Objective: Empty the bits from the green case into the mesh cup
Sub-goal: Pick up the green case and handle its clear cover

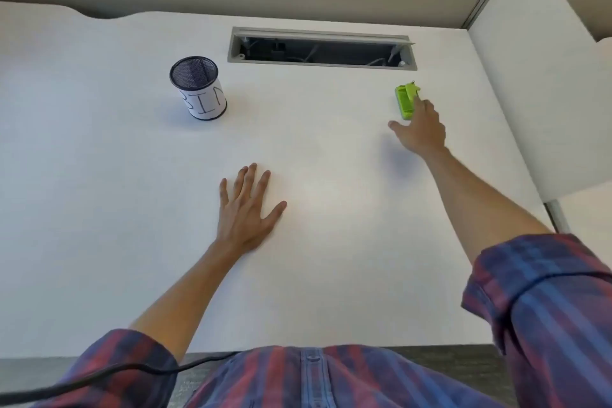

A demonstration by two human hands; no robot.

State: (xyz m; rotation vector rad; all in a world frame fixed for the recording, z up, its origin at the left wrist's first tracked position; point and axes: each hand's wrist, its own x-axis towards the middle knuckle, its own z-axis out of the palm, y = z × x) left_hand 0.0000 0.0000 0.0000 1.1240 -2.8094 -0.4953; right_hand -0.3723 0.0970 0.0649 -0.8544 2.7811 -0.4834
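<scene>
Two hands over the white desk (pixel 99 175). Left hand (pixel 246 209) lies flat, palm down, fingers spread, holding nothing, near desk centre. Right hand (pixel 422 126) is stretched out to the far right, fingers loosely extended with thumb apart, fingertips touching the near end of the green case (pixel 404 101); no closed grasp visible. Case lies on the desk below the cable slot (pixel 321 48). Mesh cup (pixel 198 91) stands upright, well apart to the left, paper label around it.

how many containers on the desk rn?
2. The mesh cup stands upright at far left, with a paper label. The green case lies at far right, the right hand reaching onto it. The left hand rests flat, empty. None seem hidden.
</scene>
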